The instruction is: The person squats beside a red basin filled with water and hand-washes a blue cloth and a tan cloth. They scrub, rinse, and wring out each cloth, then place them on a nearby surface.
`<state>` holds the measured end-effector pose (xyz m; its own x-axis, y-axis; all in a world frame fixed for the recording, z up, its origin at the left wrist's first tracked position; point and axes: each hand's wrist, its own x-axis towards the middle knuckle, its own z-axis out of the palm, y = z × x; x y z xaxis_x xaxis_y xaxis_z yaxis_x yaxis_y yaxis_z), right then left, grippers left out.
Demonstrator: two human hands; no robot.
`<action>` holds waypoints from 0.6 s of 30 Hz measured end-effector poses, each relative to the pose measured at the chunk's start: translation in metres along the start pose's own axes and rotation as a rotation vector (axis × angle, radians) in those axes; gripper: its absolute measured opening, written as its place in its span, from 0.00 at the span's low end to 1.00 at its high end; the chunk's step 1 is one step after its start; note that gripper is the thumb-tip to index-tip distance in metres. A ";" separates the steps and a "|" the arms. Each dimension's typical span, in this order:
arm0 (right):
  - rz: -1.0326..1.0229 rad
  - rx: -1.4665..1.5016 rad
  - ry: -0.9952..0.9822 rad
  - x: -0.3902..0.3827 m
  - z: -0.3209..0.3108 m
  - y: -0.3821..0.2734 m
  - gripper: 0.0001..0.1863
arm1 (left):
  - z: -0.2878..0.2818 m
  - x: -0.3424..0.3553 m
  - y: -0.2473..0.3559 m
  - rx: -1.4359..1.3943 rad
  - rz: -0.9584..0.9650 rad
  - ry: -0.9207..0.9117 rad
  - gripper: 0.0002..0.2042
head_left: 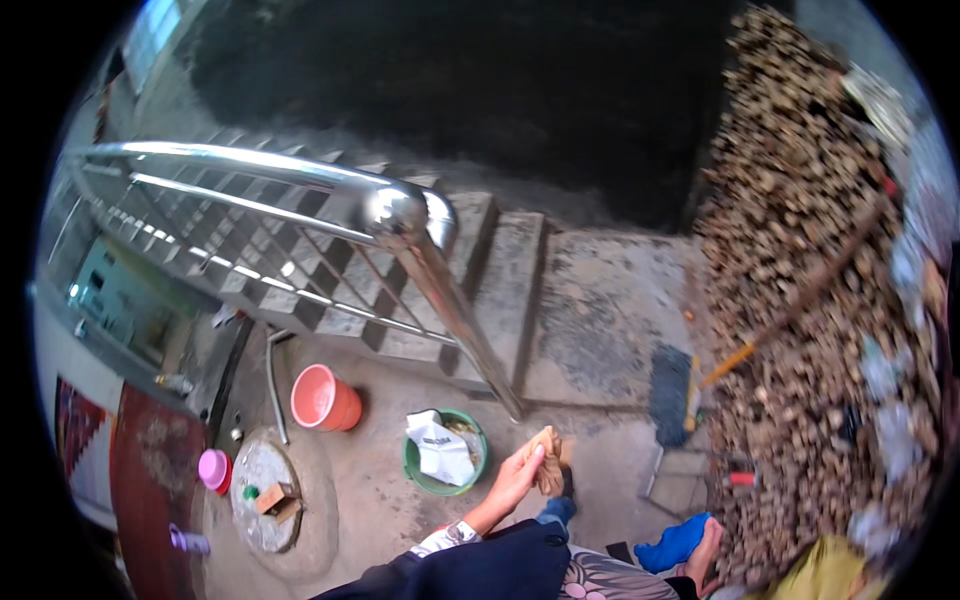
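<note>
My left hand (512, 482) is closed in a pinch on a crumpled brown thing (549, 470), paper or cloth, held in front of my body. At the lower right, my right hand (707, 548) is closed on a bright blue cloth-like thing (672, 544); its fingers show only in part. Left of my left hand, a green bucket (411, 476) stands on the ground with a white printed bag (441, 453) in it. A jeans leg (559, 510) and a dark shoe show just beyond my left forearm.
Concrete stairs (485, 290) with a shiny metal railing (430, 270) rise ahead to the left. A large pile of cut wood (800, 250) fills the right side, with a broom (672, 393) and dustpan (680, 480) beside it. An orange bucket (343, 408) and a round concrete cover (262, 475) lie left.
</note>
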<state>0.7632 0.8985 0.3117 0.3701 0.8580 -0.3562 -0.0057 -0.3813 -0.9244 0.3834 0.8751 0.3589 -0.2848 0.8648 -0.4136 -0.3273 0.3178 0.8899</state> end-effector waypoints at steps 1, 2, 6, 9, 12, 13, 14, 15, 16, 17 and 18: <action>-0.009 0.067 -0.035 0.026 0.024 -0.006 0.17 | -0.003 0.021 0.010 -0.063 0.064 -0.008 0.21; -0.006 0.132 -0.080 0.038 0.054 -0.022 0.17 | -0.006 0.037 0.020 -0.120 0.125 -0.004 0.21; -0.134 0.102 -0.317 0.064 0.169 -0.096 0.19 | -0.016 0.069 0.077 -0.273 0.027 -0.032 0.22; -0.120 0.175 -0.479 0.073 0.237 -0.127 0.19 | -0.011 0.091 0.097 -0.222 0.084 -0.057 0.25; -0.148 0.167 -0.592 0.085 0.292 -0.144 0.18 | 0.004 0.117 0.112 -0.218 0.166 -0.167 0.29; -0.157 0.157 -0.630 0.086 0.311 -0.151 0.18 | 0.001 0.132 0.098 -0.086 0.293 -0.203 0.31; -0.126 0.143 -0.678 0.090 0.327 -0.155 0.18 | 0.007 0.139 0.101 -0.062 0.322 -0.203 0.36; -0.095 0.129 -0.725 0.094 0.344 -0.160 0.19 | 0.005 0.148 0.102 0.116 0.250 -0.186 0.40; -0.066 0.113 -0.765 0.097 0.360 -0.164 0.19 | 0.006 0.160 0.101 0.258 0.266 -0.153 0.43; -0.049 0.117 -0.789 0.097 0.376 -0.177 0.18 | 0.007 0.173 0.101 0.400 0.280 -0.126 0.46; -0.002 0.112 -0.863 0.101 0.389 -0.184 0.20 | 0.011 0.189 0.100 0.510 0.384 -0.077 0.48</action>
<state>0.4407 1.1892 0.3926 -0.4631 0.8370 -0.2913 -0.1143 -0.3824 -0.9169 0.3069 1.0740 0.3717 -0.2247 0.9732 -0.0491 0.2600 0.1084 0.9595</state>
